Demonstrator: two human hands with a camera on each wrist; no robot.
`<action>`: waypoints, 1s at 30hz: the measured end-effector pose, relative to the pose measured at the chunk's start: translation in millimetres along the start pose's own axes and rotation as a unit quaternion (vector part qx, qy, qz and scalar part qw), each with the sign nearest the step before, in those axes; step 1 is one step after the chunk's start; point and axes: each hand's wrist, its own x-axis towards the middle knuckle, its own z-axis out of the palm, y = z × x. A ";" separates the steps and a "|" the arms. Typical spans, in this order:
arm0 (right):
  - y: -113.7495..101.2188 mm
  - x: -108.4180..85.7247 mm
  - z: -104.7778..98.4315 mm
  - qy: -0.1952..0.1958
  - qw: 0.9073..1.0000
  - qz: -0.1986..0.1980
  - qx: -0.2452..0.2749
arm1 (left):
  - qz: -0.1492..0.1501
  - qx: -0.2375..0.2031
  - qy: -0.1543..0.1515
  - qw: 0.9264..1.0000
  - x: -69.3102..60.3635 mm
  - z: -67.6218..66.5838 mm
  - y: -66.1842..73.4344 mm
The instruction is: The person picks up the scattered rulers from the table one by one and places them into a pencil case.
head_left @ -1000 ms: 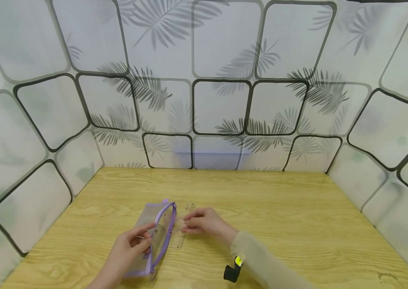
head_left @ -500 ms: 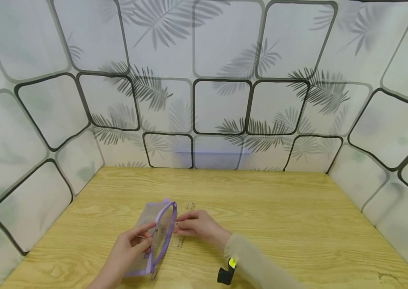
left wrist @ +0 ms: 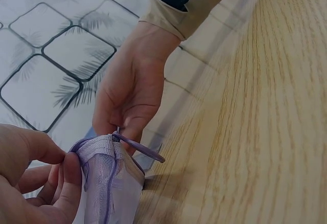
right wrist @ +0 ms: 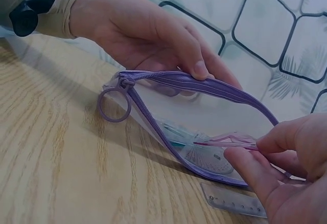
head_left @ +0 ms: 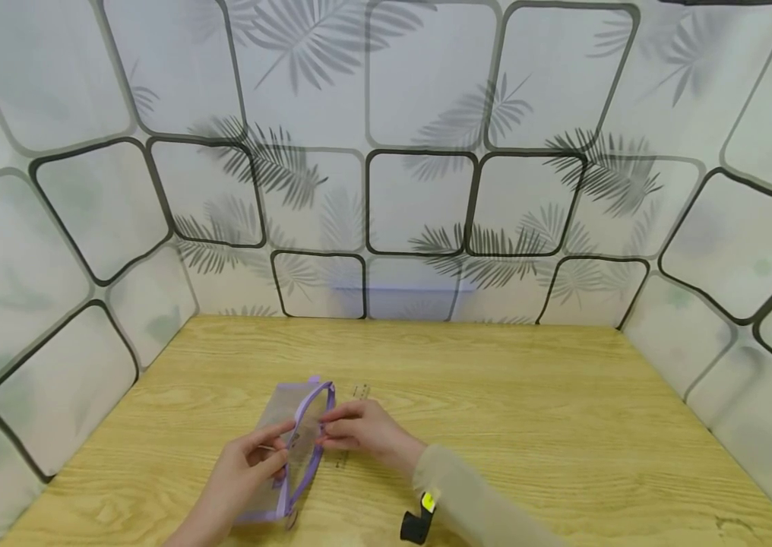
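A see-through pencil pouch (head_left: 280, 406) with purple zip edging lies on the table, its mouth gaping toward the right. My left hand (head_left: 238, 475) grips the near-left zip edge; in the right wrist view its thumb presses on the zip band. Between thumb and fingers my right hand (right wrist: 294, 160) pinches a clear flat plastic piece with pink edges (right wrist: 227, 141), whose far end is inside the mouth. Its exact kind is unclear. Inside the pouch lie a clear protractor (right wrist: 207, 160) and other clear, teal-edged pieces. A clear ruler (right wrist: 232, 201) lies beside the mouth, partly under my right hand.
The wooden table (head_left: 495, 395) stretches to the back and right. Patterned fabric (head_left: 420, 201) walls it in at the back and both sides. A black wrist mount (head_left: 416, 524) sits by my right sleeve. A ring pull (right wrist: 113, 105) hangs from the zip.
My right hand has moved left from above the ruler to the pouch mouth, bringing the clear piece partly inside. My left hand and the pouch have stayed put.
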 end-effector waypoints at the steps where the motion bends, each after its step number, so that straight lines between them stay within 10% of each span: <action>1: 0.2 0.3 0.4 -0.003 1.000 0.000 0.000 | 0.000 0.000 0.000 1.000 0.0 -0.1 0.2; 30: 6.1 5.6 27.9 0.006 1.000 0.003 -0.017 | -0.006 0.001 0.000 1.000 -0.5 -0.5 1.9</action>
